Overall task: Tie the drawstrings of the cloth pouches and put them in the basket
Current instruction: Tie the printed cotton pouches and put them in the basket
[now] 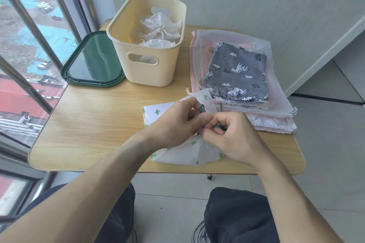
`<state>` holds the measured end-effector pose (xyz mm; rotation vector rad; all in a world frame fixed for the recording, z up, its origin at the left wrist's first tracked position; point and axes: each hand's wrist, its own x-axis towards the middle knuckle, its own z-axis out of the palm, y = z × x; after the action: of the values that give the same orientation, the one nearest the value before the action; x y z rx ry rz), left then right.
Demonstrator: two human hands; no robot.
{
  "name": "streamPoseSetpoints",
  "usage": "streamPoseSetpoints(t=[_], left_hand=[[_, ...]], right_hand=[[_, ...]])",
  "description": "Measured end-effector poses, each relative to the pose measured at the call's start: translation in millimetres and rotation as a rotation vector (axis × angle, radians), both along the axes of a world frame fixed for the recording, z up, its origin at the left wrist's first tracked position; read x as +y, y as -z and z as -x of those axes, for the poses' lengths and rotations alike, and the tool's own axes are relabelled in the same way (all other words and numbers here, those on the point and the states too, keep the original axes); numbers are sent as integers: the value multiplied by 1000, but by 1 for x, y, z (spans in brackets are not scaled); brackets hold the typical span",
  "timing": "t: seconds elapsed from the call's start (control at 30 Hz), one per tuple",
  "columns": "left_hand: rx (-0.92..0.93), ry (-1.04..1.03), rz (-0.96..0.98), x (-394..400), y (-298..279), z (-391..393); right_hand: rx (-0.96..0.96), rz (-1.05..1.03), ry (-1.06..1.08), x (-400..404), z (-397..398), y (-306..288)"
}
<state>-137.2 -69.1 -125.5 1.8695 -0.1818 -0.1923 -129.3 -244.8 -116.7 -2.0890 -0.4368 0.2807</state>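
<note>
A white pouch with green cactus print [189, 154] lies on the wooden table [88, 124] near its front edge. My left hand [173, 124] and my right hand [231, 138] meet above it, both pinching its dark green drawstring [202, 109], which loops around my fingers. The cream plastic basket [150, 65] stands at the back of the table with white tied pouches [160, 29] inside. A stack of untied pouches sits at the right, topped by a grey unicorn-print pouch [235, 73].
A dark green lid [92, 61] lies left of the basket by the window. Pink and sheer white pouches [274, 122] spread under the grey one to the table's right edge. My knees are below the table's front edge.
</note>
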Motion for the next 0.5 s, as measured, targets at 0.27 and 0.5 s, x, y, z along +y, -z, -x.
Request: streamPoseSetpoints(t=[0.27, 0.5], left_hand=[[-41, -89, -28, -3, 6, -4], [-54, -116, 44, 1, 0, -4]], right_hand=[[-44, -26, 40, 4, 1, 1], [25, -65, 28, 10, -1, 4]])
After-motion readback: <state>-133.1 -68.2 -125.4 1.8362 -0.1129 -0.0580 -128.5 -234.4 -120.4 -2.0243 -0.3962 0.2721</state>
